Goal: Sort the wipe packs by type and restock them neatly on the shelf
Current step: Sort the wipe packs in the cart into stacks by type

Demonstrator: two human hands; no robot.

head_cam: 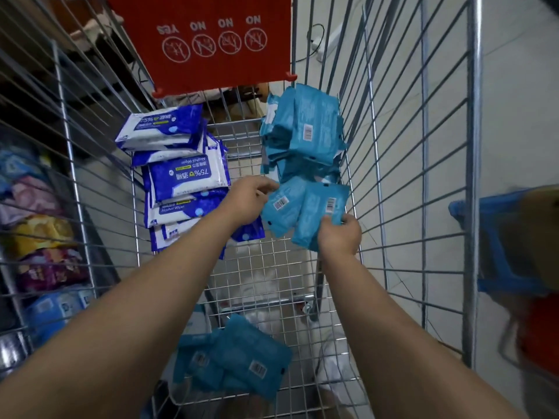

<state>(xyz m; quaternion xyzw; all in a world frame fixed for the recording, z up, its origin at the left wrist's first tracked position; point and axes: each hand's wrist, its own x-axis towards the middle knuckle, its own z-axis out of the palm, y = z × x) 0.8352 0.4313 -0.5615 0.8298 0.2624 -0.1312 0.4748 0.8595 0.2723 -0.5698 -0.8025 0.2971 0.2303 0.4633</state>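
Observation:
Inside a wire shopping cart [251, 273], dark blue and white alcohol wipe packs [184, 176] are stacked on the left. A pile of teal wipe packs [305, 131] leans against the right wall. My right hand [340, 234] grips the lower edge of a teal pack [323, 207], barcode side up. My left hand [251, 198] pinches the left edge of a second teal pack [279, 207] beside it. A few more teal packs [236, 361] lie at the near end of the cart floor.
The red child-seat flap [205, 40] stands at the cart's far end. Left of the cart, shelves hold colourful packs [42, 237]. On the right sit a blue basket [499, 243] and tiled floor. A white power strip [329, 40] lies beyond the cart.

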